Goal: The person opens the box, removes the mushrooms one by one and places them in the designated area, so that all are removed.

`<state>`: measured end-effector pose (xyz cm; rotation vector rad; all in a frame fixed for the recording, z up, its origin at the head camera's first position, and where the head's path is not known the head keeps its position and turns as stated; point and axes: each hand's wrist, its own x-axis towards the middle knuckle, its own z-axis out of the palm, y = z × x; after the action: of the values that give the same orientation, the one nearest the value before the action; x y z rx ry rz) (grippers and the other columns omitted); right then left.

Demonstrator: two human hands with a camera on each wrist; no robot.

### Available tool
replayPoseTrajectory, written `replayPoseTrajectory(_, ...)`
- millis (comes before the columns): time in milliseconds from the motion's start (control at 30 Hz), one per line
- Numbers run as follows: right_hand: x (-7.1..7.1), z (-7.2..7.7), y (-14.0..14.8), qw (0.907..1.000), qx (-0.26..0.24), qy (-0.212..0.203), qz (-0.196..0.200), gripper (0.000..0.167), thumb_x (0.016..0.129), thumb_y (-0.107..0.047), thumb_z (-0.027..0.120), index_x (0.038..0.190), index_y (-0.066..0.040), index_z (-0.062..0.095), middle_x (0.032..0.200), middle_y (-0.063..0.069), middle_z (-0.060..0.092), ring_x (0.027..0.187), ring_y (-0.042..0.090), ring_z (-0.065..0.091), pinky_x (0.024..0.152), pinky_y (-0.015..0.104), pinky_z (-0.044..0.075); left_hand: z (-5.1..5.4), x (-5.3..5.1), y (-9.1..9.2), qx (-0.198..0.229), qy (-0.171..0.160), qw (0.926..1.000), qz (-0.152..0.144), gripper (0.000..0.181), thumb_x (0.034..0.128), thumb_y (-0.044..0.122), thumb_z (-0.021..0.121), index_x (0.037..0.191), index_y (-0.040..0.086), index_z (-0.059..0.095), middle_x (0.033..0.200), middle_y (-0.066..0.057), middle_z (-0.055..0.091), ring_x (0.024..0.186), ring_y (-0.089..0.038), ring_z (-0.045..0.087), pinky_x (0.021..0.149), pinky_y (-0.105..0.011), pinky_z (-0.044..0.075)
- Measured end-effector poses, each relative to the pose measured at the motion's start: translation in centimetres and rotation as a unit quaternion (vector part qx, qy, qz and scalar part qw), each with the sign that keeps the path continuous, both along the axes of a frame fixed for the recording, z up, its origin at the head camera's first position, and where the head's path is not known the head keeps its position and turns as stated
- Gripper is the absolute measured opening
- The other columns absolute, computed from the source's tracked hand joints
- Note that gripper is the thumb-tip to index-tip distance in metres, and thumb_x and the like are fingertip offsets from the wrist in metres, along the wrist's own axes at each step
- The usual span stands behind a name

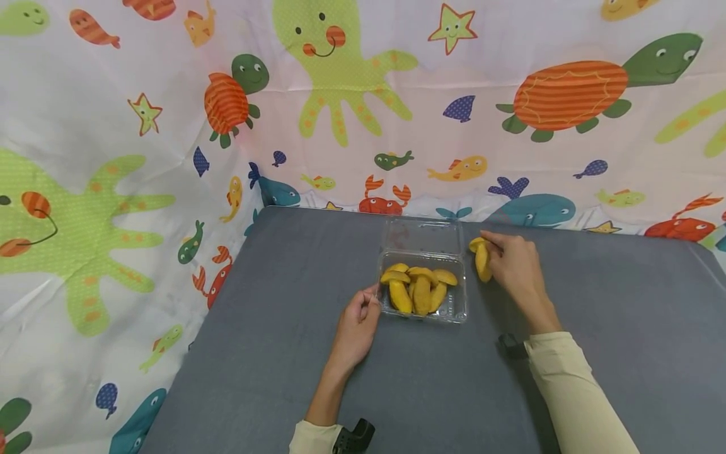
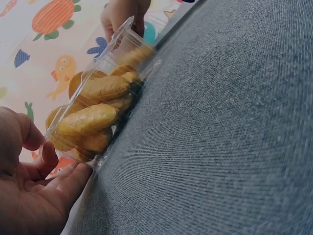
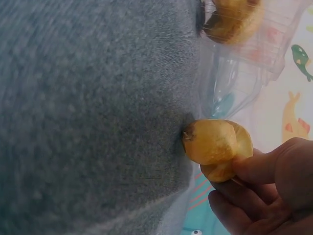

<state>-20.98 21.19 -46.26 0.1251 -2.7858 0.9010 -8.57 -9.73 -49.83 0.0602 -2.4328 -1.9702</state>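
A clear plastic clamshell box (image 1: 460, 309) lies on the grey table with its lid folded back, away from me. Several yellow mushrooms (image 1: 421, 296) are inside, caps toward the far side. My left hand (image 1: 356, 325) pinches the box's left edge between thumb and fingers, as the left wrist view also shows. To the right of the box, my right hand (image 1: 516, 268) pinches one more yellow mushroom (image 1: 483, 260) at its side. In the right wrist view that mushroom (image 3: 210, 142) is at the table surface, its stem end facing the camera; whether it touches the cloth I cannot tell.
The grey cloth-covered table (image 1: 255, 353) spreads around the box on all sides. A white curtain (image 1: 351, 170) printed with sea animals hangs behind the table and along its left side. The open lid (image 1: 422, 236) lies toward the table's back edge.
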Motion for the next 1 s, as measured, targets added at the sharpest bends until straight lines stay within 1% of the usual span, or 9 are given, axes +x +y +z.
replayPoseTrajectory(300, -0.33, -0.39, 0.03, 0.9998, 0.014, -0.011, 0.003, 0.035, 0.101, -0.003, 0.061, 0.135, -0.003, 0.071, 0.114, 0.027, 0.075, 0.056, 0.026, 0.050, 0.049, 0.036, 0.038, 0.02, 0.12, 0.05, -0.012, -0.002, 0.9999, 0.003, 0.019, 0.1101, 0.017, 0.053, 0.105, 0.001, 0.062, 0.151, -0.008, 0.060, 0.138, -0.024, 0.056, 0.103, -0.045, 0.046)
replayPoseTrajectory(367, -0.36, -0.42, 0.01, 0.9998, 0.015, -0.015, 0.004, 0.035, 0.101, -0.003, 0.060, 0.135, -0.003, 0.070, 0.113, 0.028, 0.074, 0.056, 0.025, 0.051, 0.049, 0.037, 0.038, 0.07, 0.17, 0.06, -0.018, 0.001, 0.9998, 0.003, 0.018, 0.1101, 0.017, 0.053, 0.104, 0.003, 0.062, 0.151, -0.007, 0.061, 0.132, -0.022, 0.059, 0.098, -0.043, 0.046)
replayPoseTrajectory(433, -0.37, -0.45, 0.00, 0.9997, 0.016, -0.020, 0.004, 0.035, 0.102, -0.004, 0.060, 0.136, -0.003, 0.070, 0.109, 0.027, 0.075, 0.055, 0.025, 0.051, 0.049, 0.036, 0.038, 0.05, 0.16, 0.05, -0.022, 0.002, 0.9997, 0.004, 0.018, 0.1101, 0.018, 0.053, 0.102, 0.005, 0.061, 0.150, -0.007, 0.061, 0.118, -0.022, 0.062, 0.094, -0.042, 0.045)
replayPoseTrajectory(467, -0.38, -0.48, 0.00, 0.9996, 0.017, -0.021, 0.003, 0.035, 0.102, -0.004, 0.060, 0.136, -0.003, 0.070, 0.108, 0.027, 0.074, 0.055, 0.025, 0.051, 0.048, 0.036, 0.038, 0.04, 0.14, 0.04, -0.024, 0.003, 0.9997, 0.004, 0.017, 0.1102, 0.019, 0.052, 0.101, 0.006, 0.061, 0.150, -0.007, 0.061, 0.111, -0.022, 0.061, 0.092, -0.041, 0.045)
replayPoseTrajectory(533, -0.41, -0.55, 0.00, 0.9996, 0.017, -0.024, 0.003, 0.036, 0.103, -0.005, 0.059, 0.137, -0.003, 0.069, 0.103, 0.026, 0.074, 0.055, 0.024, 0.051, 0.048, 0.036, 0.038, -0.02, 0.11, 0.02, -0.028, 0.006, 0.9996, 0.004, 0.017, 0.1102, 0.019, 0.052, 0.100, 0.008, 0.060, 0.150, -0.007, 0.061, 0.104, -0.022, 0.057, 0.089, -0.041, 0.043)
replayPoseTrajectory(667, -0.35, -0.74, 0.06, 0.9995, 0.014, -0.027, 0.007, 0.035, 0.103, -0.006, 0.059, 0.137, -0.003, 0.069, 0.100, 0.024, 0.073, 0.057, 0.026, 0.051, 0.050, 0.036, 0.038, -0.06, 0.14, -0.03, -0.028, 0.006, 0.9996, 0.003, 0.017, 0.1105, 0.020, 0.052, 0.100, 0.008, 0.060, 0.150, -0.007, 0.061, 0.103, -0.020, 0.056, 0.089, -0.039, 0.043)
replayPoseTrajectory(733, -0.27, -0.87, 0.10, 0.9995, 0.011, -0.027, 0.010, 0.035, 0.103, -0.006, 0.059, 0.137, -0.002, 0.069, 0.100, 0.024, 0.073, 0.059, 0.026, 0.052, 0.051, 0.036, 0.039, -0.04, 0.21, -0.04, -0.029, 0.006, 0.9996, 0.003, 0.017, 0.1104, 0.020, 0.052, 0.101, 0.008, 0.060, 0.150, -0.007, 0.062, 0.105, -0.019, 0.056, 0.088, -0.039, 0.043)
replayPoseTrajectory(833, -0.25, -1.01, 0.16, 0.9997, 0.009, -0.018, 0.015, 0.035, 0.103, -0.005, 0.059, 0.136, -0.002, 0.069, 0.098, 0.023, 0.073, 0.059, 0.026, 0.052, 0.051, 0.036, 0.039, 0.02, 0.21, -0.04, -0.029, 0.004, 0.9996, 0.003, 0.017, 0.1102, 0.020, 0.053, 0.101, 0.008, 0.061, 0.150, -0.006, 0.062, 0.100, -0.019, 0.056, 0.086, -0.038, 0.043)
replayPoseTrajectory(1000, -0.32, -1.01, 0.16, 0.9998, 0.009, -0.009, 0.018, 0.034, 0.104, -0.007, 0.060, 0.136, -0.002, 0.070, 0.097, 0.022, 0.073, 0.057, 0.025, 0.051, 0.051, 0.036, 0.039, 0.02, 0.05, -0.05, -0.027, 0.005, 0.9996, 0.003, 0.017, 0.1101, 0.019, 0.052, 0.101, 0.008, 0.061, 0.150, -0.007, 0.062, 0.109, -0.020, 0.059, 0.090, -0.040, 0.044)
